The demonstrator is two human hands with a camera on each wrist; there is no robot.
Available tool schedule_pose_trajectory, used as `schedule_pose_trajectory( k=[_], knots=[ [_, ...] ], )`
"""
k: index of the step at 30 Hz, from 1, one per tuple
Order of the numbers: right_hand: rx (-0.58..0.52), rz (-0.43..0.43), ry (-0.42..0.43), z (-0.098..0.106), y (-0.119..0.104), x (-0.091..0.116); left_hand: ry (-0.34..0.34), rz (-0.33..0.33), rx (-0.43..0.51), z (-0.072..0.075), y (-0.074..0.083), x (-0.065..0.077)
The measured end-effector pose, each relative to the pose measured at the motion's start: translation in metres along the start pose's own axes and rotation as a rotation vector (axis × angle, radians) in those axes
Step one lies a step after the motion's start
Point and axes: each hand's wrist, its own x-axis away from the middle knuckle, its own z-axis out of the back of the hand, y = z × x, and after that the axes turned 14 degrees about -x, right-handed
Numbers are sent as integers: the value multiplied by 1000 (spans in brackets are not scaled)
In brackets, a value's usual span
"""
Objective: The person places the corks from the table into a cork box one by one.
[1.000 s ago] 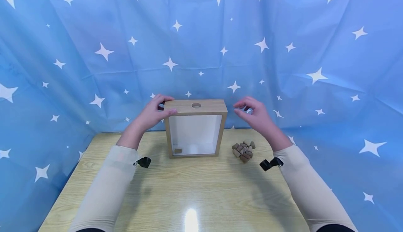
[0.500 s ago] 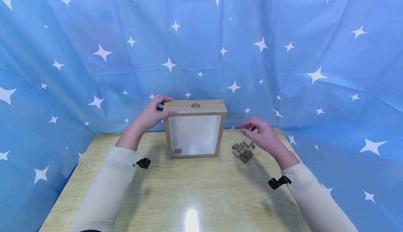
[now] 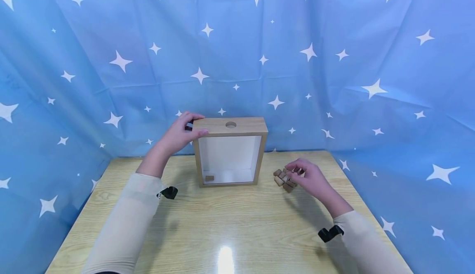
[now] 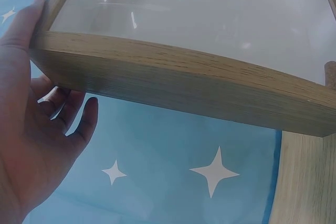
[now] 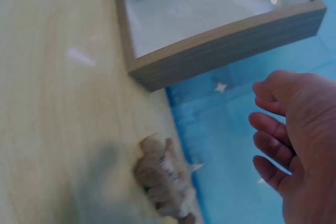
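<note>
My left hand grips the top left corner of a wooden shadow box, thumb over the front edge and fingers around the back. The box stands upright, with a clear front, a white inside and a round hole in its top. One cork lies inside at the lower left. To the right of the box, a small heap of corks rests on the table. My right hand is over the heap's right side, fingers loosely bent and partly covering it; the right wrist view shows nothing between them.
The wood-grain table reaches back to a blue curtain with white stars. Its right edge runs close beside my right forearm. Each sleeve cuff carries a black wrist camera.
From beside the box's top right, my right hand has come down and slightly right to the cork heap. My left hand and the box have stayed in place.
</note>
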Motion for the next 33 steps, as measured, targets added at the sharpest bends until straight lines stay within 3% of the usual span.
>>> schedule_pose_trajectory(
  k=[10,20,33],
  knots=[
    [77,-21,-24,-11,27,19,4,-2,3,0,0,1],
    [38,-40,-26,-19,41,33,6,3,3,-1,-1,0],
    [212,-16,7,-34,50,40,5,-2,16,-1,1,1]
  ],
)
